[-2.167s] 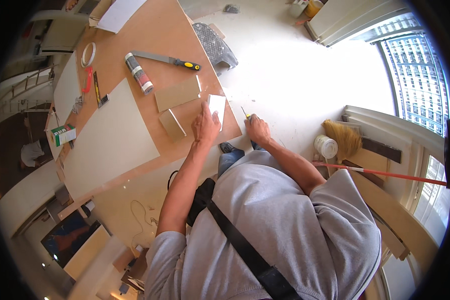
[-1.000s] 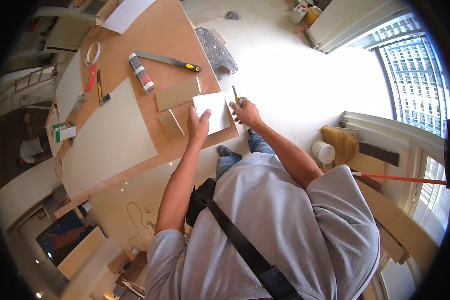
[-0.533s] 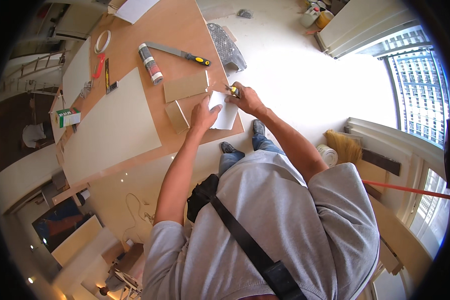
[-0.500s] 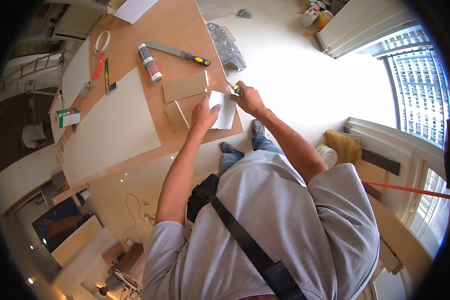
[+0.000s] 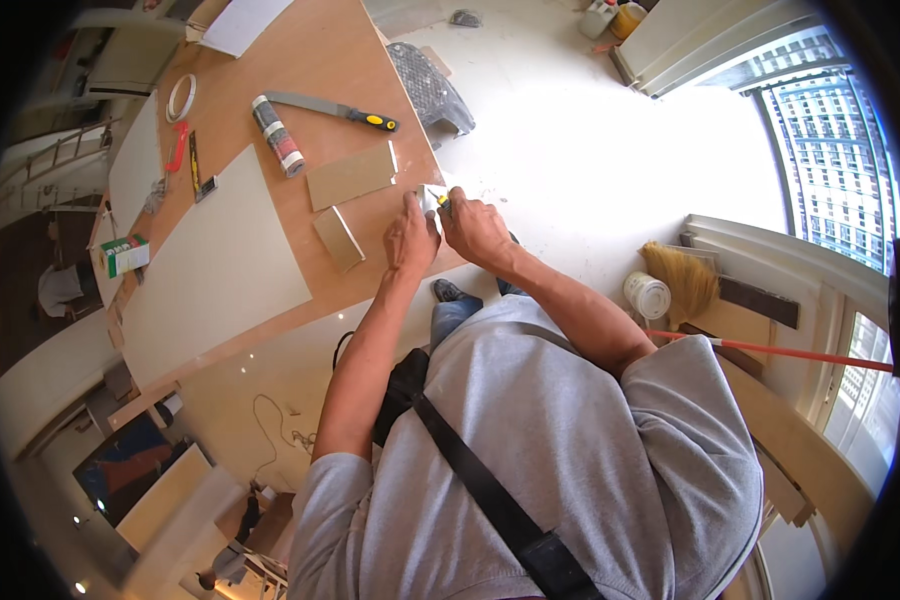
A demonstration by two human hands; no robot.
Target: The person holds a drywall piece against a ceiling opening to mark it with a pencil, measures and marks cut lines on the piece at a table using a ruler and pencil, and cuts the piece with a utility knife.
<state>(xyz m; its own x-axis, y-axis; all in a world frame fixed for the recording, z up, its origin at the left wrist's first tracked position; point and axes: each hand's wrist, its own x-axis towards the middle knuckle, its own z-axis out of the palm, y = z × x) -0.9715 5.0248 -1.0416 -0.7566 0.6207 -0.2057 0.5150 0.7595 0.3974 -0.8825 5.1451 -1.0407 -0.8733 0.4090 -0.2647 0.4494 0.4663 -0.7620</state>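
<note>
My left hand (image 5: 412,238) grips a small white board piece (image 5: 427,193) near the table's right corner; both hands hide most of it. Closed round a yellow-and-black utility knife (image 5: 443,201), my right hand (image 5: 478,232) is close beside the left, with the knife's tip over the white piece. Two brown-faced board offcuts (image 5: 352,176) (image 5: 340,238) lie left of my hands. Farther up the table are a handsaw (image 5: 325,107) with a black and yellow handle and a printed cylindrical tube (image 5: 278,135).
On the brown tabletop (image 5: 320,50) lie a large pale sheet (image 5: 220,240), a tape roll (image 5: 181,97), a red tool (image 5: 177,146) and a green-white box (image 5: 124,256). A dusty step stool (image 5: 430,88) stands past the table edge. At right are a white bucket (image 5: 647,294) and a broom (image 5: 681,279).
My hands have drawn together over the white piece, the right moving leftward with the knife. The piece is now mostly covered. The whole view has shifted slightly.
</note>
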